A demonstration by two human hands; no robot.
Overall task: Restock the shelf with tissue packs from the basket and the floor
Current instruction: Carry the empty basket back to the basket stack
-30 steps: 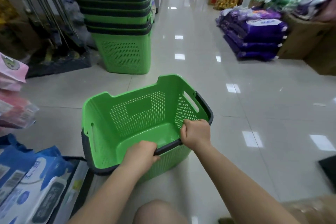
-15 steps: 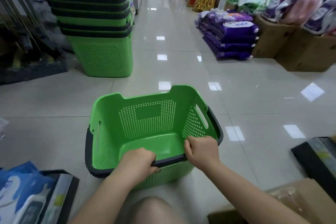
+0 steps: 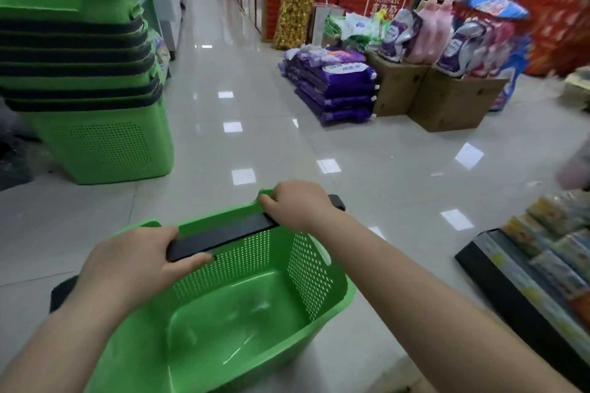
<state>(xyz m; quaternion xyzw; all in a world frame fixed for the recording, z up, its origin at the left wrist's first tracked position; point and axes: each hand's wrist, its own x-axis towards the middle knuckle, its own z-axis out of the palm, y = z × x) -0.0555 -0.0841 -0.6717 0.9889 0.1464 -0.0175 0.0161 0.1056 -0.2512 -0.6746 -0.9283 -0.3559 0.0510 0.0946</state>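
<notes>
Both hands grip the dark rim band of an empty green basket [image 3: 242,322]: the left hand [image 3: 127,265] curls over the near stretch, the right hand [image 3: 297,204] clamps the far corner, a two-point hold that likely steadies it for carrying. Purple tissue packs [image 3: 335,86] lie stacked on the floor [image 3: 255,73] well ahead; nested baskets [image 3: 86,89] stand left.

body: person | forearms: bare, sleeveless | hands [image 3: 127,265]: bare, ungloved
</notes>
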